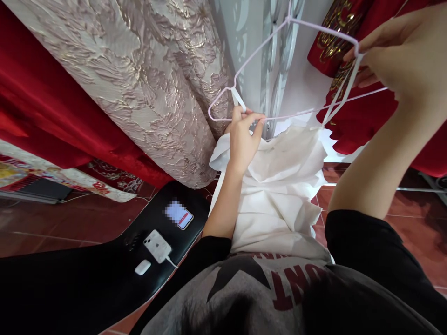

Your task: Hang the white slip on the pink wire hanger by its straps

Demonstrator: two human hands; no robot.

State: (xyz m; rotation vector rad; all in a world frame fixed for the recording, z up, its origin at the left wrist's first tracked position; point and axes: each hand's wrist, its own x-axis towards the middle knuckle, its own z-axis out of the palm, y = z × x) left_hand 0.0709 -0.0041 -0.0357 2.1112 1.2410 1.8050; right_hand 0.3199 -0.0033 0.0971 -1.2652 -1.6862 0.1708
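Red floor tiles (412, 237) and hung cloth framed the work: a silvery-pink embossed drape (157, 83) left of the thin, pale-lilac hanger (288, 19), gold-trimmed red fabric (352, 125) behind its right end. Below and left of the hanger, a glossy black curved worktop (87, 288) carried a white-backed phone (157, 245). The crumpled white cloth garment (275, 200) hung below the hanger, its narrow white left strap (239, 99) reaching the left notch, its looped white right strap (352, 78) the right one.

On the left hand (242, 139), thumb and forefinger met in a pinch at the hanger's lower bar. The fingers of the right hand (405, 56) were curled closely onto the hanger's right end; whether they also gripped the strap could not be told.

Good handling probably meant keeping the hanger level and each strap flat and deep in its notch. The right loop, slanting inward, likely deserved a check for twists. A light pinch seemed best, since so thin a frame could flex and throw a strap off.
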